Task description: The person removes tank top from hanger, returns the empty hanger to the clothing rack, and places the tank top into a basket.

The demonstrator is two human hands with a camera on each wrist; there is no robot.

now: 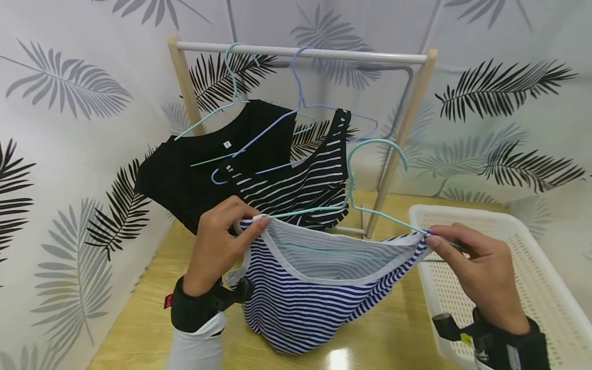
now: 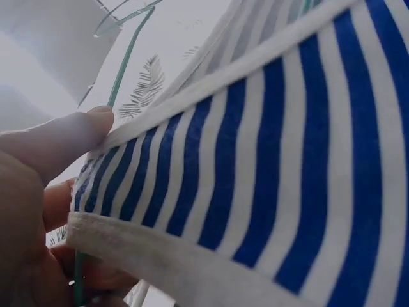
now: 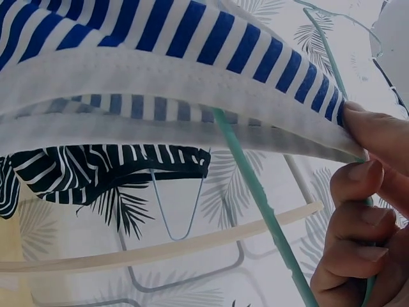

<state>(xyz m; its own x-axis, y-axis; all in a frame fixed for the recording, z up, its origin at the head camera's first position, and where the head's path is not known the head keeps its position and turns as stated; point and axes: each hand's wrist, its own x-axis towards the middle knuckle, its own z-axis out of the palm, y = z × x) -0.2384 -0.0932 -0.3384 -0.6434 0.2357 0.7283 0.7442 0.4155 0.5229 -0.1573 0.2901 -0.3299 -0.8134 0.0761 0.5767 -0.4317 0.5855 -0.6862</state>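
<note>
A blue-and-white striped tank top (image 1: 300, 303) with white trim hangs between both hands on a mint-green hanger (image 1: 311, 210). My left hand (image 1: 223, 237) pinches its left shoulder strap against the hanger arm, thumb on top. At the other shoulder, my right hand (image 1: 483, 267) grips the strap and the hanger between thumb and curled fingers. The hanger's hook points up, apart from the rack's rail. In the left wrist view, the striped strap (image 2: 147, 173) lies around the hanger wire. The hanger's lower bar (image 3: 262, 211) crosses below the top in the right wrist view.
Behind stands a small rack with a white rail (image 1: 277, 50) and wooden posts. From it hang a black top (image 1: 199, 154) on a mint hanger and a black-and-white striped top (image 1: 296, 180) on a lilac hanger (image 1: 300, 87). A white perforated basket (image 1: 467, 213) stands at right on the wooden table (image 1: 139, 318).
</note>
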